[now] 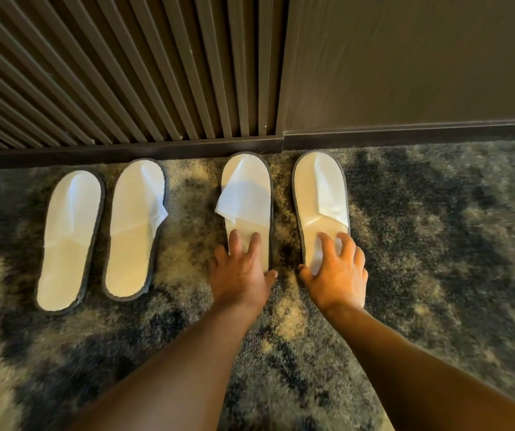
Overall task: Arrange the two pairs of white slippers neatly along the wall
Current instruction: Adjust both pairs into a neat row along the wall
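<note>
Four white slippers lie on a mottled dark-and-tan carpet point(436, 244), toes toward the wall and long axes roughly square to it. A dark baseboard point(125, 152) runs along the foot of the wall; above it, vertical slats point(110, 73) cover the left part and a plain brown panel point(405, 57) the right.

The left pair sits apart from me: the far-left slipper point(69, 241) leans a little and lies slightly further from the baseboard than its mate point(135, 228) just beside it. The right pair lies with toes almost at the baseboard.

My left hand point(240, 272) rests on the heel end of the third slipper point(248, 194), fingers point(255, 241) spread flat, gripping nothing. My right hand point(337, 272) presses the heel end of the fourth slipper point(320, 194), fingers point(343, 241) spread likewise. A narrow strip of carpet shows between these two slippers.
</note>
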